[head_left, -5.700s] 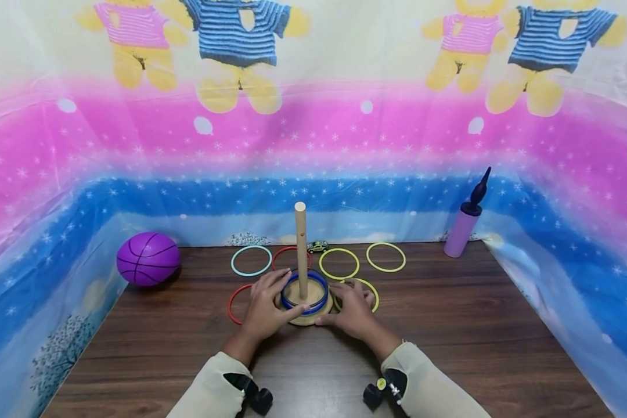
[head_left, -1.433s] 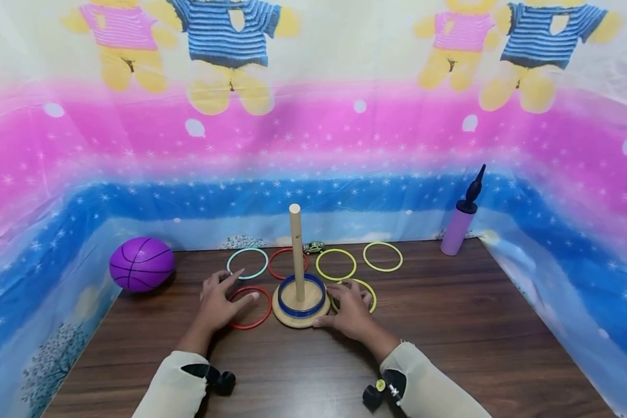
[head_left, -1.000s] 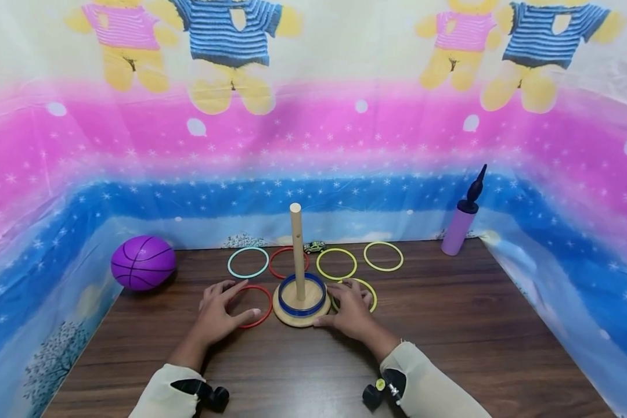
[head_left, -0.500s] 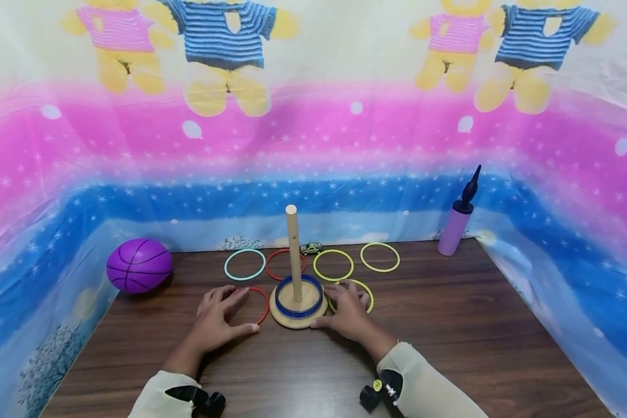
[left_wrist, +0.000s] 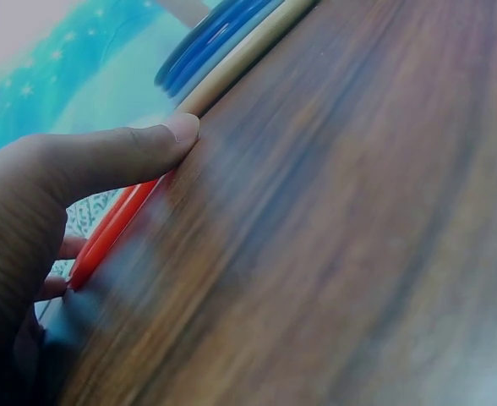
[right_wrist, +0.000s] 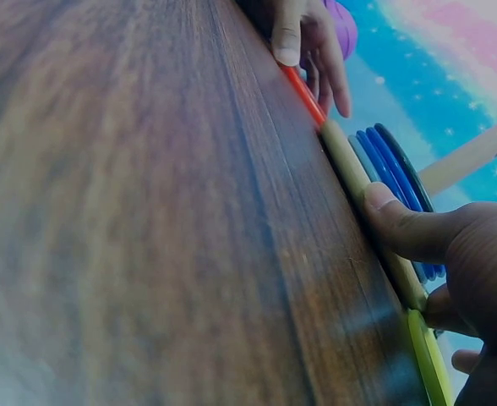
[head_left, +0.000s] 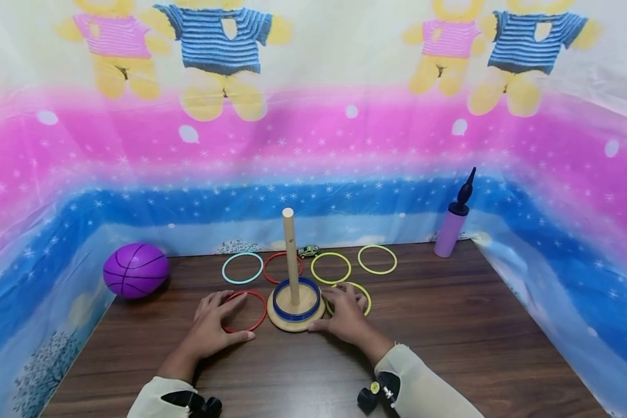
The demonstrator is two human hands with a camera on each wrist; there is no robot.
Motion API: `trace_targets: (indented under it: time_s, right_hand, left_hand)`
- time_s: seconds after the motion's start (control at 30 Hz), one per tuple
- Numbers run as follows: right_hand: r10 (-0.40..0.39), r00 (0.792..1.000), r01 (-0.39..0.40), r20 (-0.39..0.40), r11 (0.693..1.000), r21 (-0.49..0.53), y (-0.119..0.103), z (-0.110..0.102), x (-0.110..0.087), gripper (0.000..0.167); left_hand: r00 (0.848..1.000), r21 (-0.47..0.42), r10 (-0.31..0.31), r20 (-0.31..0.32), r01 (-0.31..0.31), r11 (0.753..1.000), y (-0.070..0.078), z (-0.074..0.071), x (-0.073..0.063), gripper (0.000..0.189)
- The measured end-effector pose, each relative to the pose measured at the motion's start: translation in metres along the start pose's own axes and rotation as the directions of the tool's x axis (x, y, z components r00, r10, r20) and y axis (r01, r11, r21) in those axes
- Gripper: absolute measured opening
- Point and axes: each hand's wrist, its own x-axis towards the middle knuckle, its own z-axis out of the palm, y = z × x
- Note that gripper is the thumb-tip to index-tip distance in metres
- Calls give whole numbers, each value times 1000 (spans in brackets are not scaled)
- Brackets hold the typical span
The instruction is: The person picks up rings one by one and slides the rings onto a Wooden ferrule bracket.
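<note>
A wooden ring-toss stand (head_left: 289, 261) has an upright peg on a round base, with several blue and darker rings (head_left: 276, 303) stacked around the peg. My right hand (head_left: 347, 316) holds the right side of the base, its thumb on the near rim and fingers beyond. A red ring (head_left: 265, 313) lies flat on the table just left of the stand. Around its left part curls my left hand (head_left: 211, 325), thumb at the near edge and fingers at the far edge. The left wrist view shows that thumb in front of the red ring (left_wrist: 117, 224).
Flat on the table lie a light-blue ring (head_left: 223, 273), another red ring (head_left: 266, 273) and several yellow rings (head_left: 350, 270). At the back are a toy car (head_left: 308, 251), a purple ball (head_left: 136, 271) and a purple hand pump (head_left: 451, 232). A patterned cloth (head_left: 313, 145) encloses the table's back and sides.
My left hand has left the rings on the peg, moved left to the red ring and come round it. The right hand has stayed at the base. The head view has shifted slightly.
</note>
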Motion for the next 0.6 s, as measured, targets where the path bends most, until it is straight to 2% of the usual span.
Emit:
trace_targets:
  time_s: [0.27, 0.6]
  right_hand:
    - [-8, 1000, 8, -20, 1000, -16, 0, 1, -4, 83]
    - [-23, 999, 22, -31, 999, -44, 3, 4, -3, 79]
  left_hand:
    - [1000, -9, 10, -13, -10, 1000, -2, 0, -3, 89]
    - [1000, -17, -24, -3, 24, 1000, -1, -2, -1, 80]
